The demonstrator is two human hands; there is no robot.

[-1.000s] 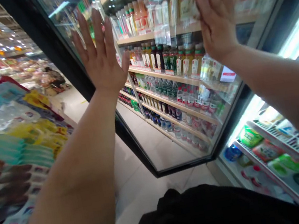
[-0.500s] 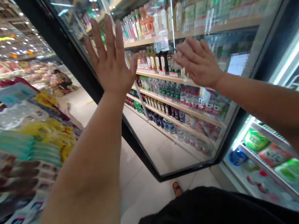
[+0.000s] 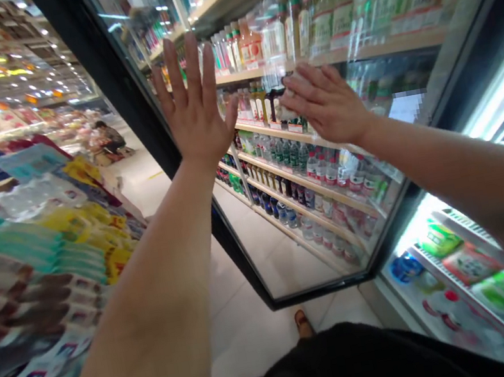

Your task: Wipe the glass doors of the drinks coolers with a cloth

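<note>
My left hand (image 3: 196,110) is raised with fingers spread, palm flat against the glass of an open fridge door (image 3: 288,227) near its black left edge. My right hand (image 3: 324,105) lies flat on the same glass further right, fingers stretched out toward the left. Neither hand holds anything. Through and in the glass I see shelves of drink bottles (image 3: 305,159).
Right of the door the lit fridge interior (image 3: 459,256) shows wire shelves with packaged goods. A display of stacked packets (image 3: 24,254) fills the left side. A tiled aisle (image 3: 142,175) runs back, with a person crouching far off. My foot (image 3: 301,321) shows below the door.
My right hand has come down from high on the glass to about the level of my left hand. The left hand stays pressed on the glass; the door has shifted slightly.
</note>
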